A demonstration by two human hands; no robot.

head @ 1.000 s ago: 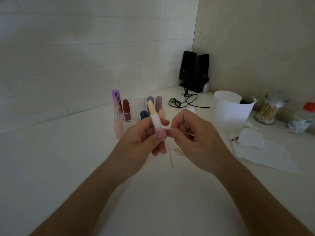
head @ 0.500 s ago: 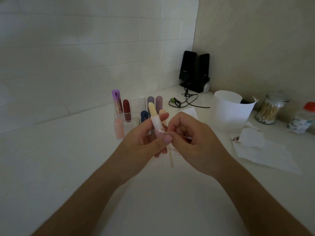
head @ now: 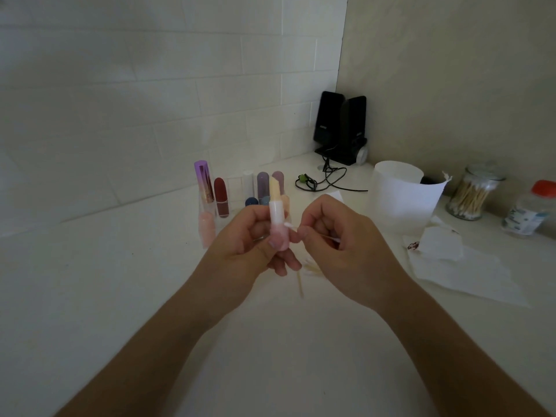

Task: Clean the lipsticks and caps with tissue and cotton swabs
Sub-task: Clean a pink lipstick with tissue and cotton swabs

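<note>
The lipstick [head: 276, 215] is gripped upright above the counter [head: 120, 296] in the curled fingers of the left hand [head: 240, 251], and the cotton swab [head: 289, 225], pinched by the right hand [head: 340, 245], has been shifted beside its collar, so wiping is judged ongoing.

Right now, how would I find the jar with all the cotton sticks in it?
Follow the beige wall on the right, past the black speakers in the corner and the big white container. The jar stands between that container and a bottle with an orange cap. It is the only clear glass one, packed with pale swab sticks.
</note>
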